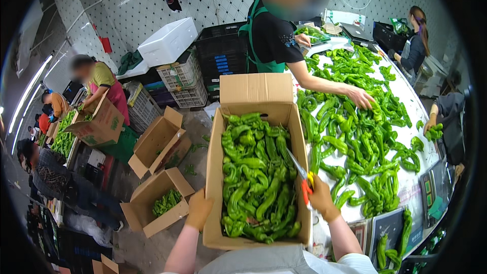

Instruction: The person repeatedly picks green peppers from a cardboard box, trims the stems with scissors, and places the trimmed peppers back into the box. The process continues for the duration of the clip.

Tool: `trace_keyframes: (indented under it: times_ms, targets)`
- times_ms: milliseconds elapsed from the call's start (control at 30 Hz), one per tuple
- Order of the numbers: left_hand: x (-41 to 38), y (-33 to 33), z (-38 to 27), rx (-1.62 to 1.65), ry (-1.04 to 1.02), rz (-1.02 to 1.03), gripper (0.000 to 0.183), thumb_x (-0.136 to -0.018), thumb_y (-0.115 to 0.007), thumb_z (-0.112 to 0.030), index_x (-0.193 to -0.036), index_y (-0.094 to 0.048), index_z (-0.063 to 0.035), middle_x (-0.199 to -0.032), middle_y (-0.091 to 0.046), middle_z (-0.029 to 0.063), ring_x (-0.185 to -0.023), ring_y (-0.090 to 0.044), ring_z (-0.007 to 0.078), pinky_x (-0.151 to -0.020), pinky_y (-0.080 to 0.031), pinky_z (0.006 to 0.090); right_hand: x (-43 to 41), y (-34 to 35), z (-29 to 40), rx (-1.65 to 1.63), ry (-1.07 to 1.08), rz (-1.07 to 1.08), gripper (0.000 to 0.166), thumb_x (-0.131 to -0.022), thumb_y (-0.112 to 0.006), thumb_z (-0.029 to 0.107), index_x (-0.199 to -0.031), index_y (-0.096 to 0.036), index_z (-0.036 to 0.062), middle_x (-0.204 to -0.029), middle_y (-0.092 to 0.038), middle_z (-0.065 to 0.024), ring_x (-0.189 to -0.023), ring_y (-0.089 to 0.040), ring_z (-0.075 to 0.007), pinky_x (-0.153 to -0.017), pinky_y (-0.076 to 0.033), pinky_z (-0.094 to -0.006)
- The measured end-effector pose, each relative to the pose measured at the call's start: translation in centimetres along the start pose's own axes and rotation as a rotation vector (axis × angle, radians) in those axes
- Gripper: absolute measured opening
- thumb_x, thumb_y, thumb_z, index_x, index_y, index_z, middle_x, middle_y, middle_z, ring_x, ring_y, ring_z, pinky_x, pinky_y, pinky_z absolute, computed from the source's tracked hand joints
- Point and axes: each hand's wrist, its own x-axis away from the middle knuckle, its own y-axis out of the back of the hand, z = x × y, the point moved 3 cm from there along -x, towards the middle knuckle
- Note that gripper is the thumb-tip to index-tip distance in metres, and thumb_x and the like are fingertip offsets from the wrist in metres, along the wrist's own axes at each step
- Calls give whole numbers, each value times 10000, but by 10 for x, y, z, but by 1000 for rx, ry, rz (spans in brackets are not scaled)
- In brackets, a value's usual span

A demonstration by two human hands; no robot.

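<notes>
An open cardboard box [257, 90] stands right before me, nearly filled with long green peppers [262, 167]. Its far flap is folded outward. My left hand [199, 207], in a tan glove, grips the box's left wall near the front corner; some of its fingers are hidden. My right hand [322, 199], gloved alike, holds scissors [300, 168] with red and yellow handles by the right wall. Their blades point forward over the box's right edge. Many more loose peppers [357, 129] are spread across the white table [409, 186] on my right.
Across the table, a co-worker in a green apron [268, 34] reaches over the peppers. Weighing scales [388, 232] stand at the table's near right. Open cartons [161, 137] lie on the floor to the left. Crates [186, 80] and a white foam box [167, 42] are stacked behind.
</notes>
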Motion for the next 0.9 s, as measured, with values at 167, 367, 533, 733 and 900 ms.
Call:
trace_keyframes:
  times_ms: [167,367,533,733,900]
  targets:
    - [-5,-13,0,-116,129,12,439,-755,-604,-199,-1154,-554,-24,-927,-634,241,-913,-601,381,-800,-472,433,11,-23,-24,-291,-126,-8,383,-738,-701,180,-1045,-523,38,-785,-619,-137,-699,-615,-326,-617,-482,-337]
    - [-39,2,-15,-126,161,-1,465,-772,-587,-241,-1139,-524,38,-980,-615,272,-934,-586,413,-834,-464,440,-21,2,38,163,-137,-151,420,-714,-723,268,-976,-524,7,-855,-615,-187,-789,-602,-368,-672,-479,-416]
    - [-64,-12,-5,-73,180,79,400,-784,-574,-252,-1054,-568,43,-1017,-606,270,-960,-578,411,-853,-451,438,-44,-15,21,180,-43,-157,299,-741,-650,112,-1006,-553,13,-856,-630,-217,-782,-608,-387,-654,-472,-426]
    - [-29,1,2,-2,50,49,330,-800,-561,-227,-999,-600,33,-952,-622,260,-941,-585,407,-828,-454,440,-14,-9,14,65,-48,-229,276,-741,-664,101,-978,-555,10,-771,-624,-178,-676,-606,-327,-607,-467,-373]
    - [47,34,-3,221,-30,-68,342,-802,-577,-200,-1075,-596,4,-935,-641,231,-888,-613,384,-753,-483,408,41,16,37,-142,-18,-300,291,-734,-683,35,-985,-543,-9,-758,-581,-75,-669,-508,-127,-597,-436,-270]
